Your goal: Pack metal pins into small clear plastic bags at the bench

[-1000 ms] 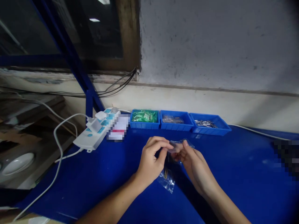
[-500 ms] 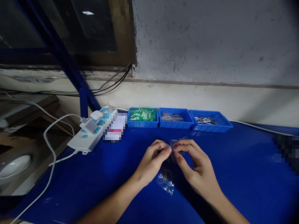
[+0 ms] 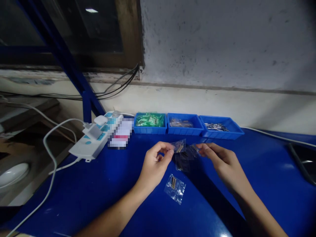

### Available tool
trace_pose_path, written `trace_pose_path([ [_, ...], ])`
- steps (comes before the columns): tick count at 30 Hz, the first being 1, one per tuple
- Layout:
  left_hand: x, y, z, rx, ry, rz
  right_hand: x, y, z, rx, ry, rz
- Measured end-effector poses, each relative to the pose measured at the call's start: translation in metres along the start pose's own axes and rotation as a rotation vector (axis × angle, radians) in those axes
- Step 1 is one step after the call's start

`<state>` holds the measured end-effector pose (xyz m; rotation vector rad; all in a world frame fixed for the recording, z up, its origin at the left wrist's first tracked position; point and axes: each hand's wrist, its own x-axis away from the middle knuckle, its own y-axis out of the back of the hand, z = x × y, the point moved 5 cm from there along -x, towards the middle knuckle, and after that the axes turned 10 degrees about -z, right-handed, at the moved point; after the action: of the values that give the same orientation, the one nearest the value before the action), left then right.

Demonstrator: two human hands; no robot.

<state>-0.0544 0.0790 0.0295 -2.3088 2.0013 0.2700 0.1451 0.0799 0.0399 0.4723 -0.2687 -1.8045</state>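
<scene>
Between finger and thumb, my left hand (image 3: 158,159) pinches the left edge of a small clear bag (image 3: 180,146) with brass-coloured pins inside. My right hand (image 3: 218,156) has its fingertips pressed together at the right edge of another clear bag (image 3: 193,150); whether it grips that bag is hard to tell. Beneath the hands, a further clear bag (image 3: 182,164) lies on the blue table (image 3: 118,197). Nearer to me lies a separate clear bag (image 3: 175,189) holding brass pins.
Three blue bins line the wall: one with green packets (image 3: 149,132), one with clear packets (image 3: 185,131), one with metal pins (image 3: 222,134). A white power strip (image 3: 86,148) with cables and a blurred card (image 3: 120,135) are at the left. A dark object (image 3: 302,164) sits at the right.
My hands have moved apart, the right one further right. The bag at my left fingertips now shows clearly. More of the bags beneath is visible.
</scene>
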Motion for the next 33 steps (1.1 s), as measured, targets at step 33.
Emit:
trace_pose_path([
  [33,0.006,-0.011,0.02,0.084,0.369,0.158,0.047,-0.03,0.034,0.01,0.6,-0.085],
])
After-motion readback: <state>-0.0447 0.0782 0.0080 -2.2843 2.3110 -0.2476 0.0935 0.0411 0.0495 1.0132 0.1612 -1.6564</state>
